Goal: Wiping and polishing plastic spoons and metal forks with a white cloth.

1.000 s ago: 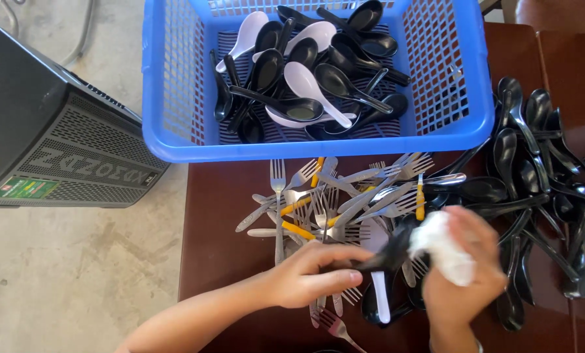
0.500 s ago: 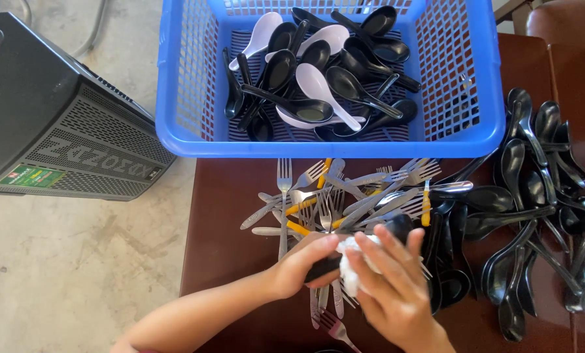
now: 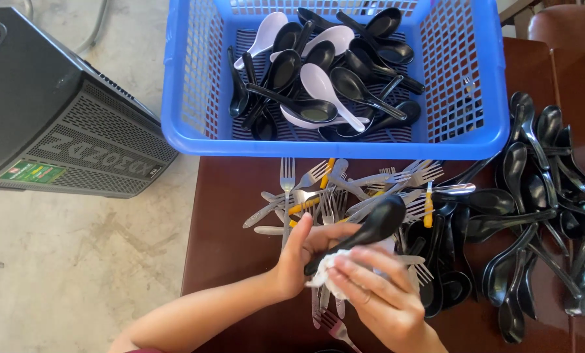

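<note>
My left hand [image 3: 309, 252] grips a black soup spoon [image 3: 371, 223] by its handle, bowl pointing up and right. My right hand [image 3: 380, 297] presses a crumpled white cloth [image 3: 328, 274] against the spoon's handle. Both hands hover over a pile of metal forks [image 3: 344, 189] on the dark brown table [image 3: 230, 216]. A heap of black soup spoons [image 3: 541, 202] lies to the right of my hands.
A blue plastic basket [image 3: 194, 85] at the table's far edge holds several black and white soup spoons [image 3: 318, 78]. A black speaker box [image 3: 57, 124] stands on the concrete floor [image 3: 63, 261] to the left. A brown chair [image 3: 567, 26] shows at the top right.
My hands have shifted left over the forks. The black spoon now sticks out up and right, with the cloth down on its handle instead of wrapped near the bowl.
</note>
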